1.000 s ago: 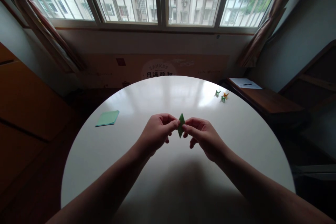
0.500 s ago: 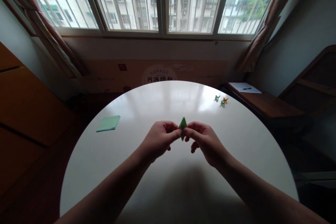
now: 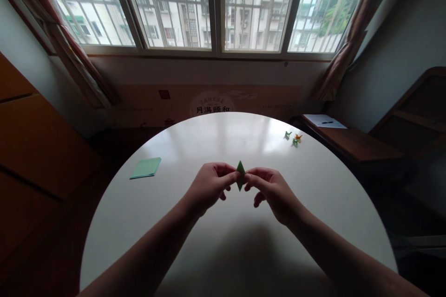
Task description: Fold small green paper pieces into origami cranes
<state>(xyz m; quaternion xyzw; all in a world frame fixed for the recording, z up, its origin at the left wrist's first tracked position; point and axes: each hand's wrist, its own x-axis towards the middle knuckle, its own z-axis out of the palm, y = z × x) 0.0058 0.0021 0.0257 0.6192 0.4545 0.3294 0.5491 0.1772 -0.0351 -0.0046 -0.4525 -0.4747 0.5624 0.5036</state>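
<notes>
A small piece of green origami paper [image 3: 240,171], folded into a narrow diamond, is held upright above the middle of the white table [image 3: 223,260]. My left hand [image 3: 212,186] pinches its left edge between thumb and forefinger. On the opposite edge, the thumb and forefinger of my right hand [image 3: 272,188] close in the same way, with the other fingers curled loosely below. The fingertips cover the diamond's side corners.
A stack of light green paper squares [image 3: 145,167] lies on the table at left. At the far right sit two green folded paper birds [image 3: 287,134] and an orange one [image 3: 298,138]. Beyond the table, a brown bench [image 3: 362,146] bears a white sheet [image 3: 324,121] with a pen.
The folded paper now shows a single flat diamond face, where before its upper tip looked split into layers. Both hands stay pinched on it. The view has tipped slightly upward.
</notes>
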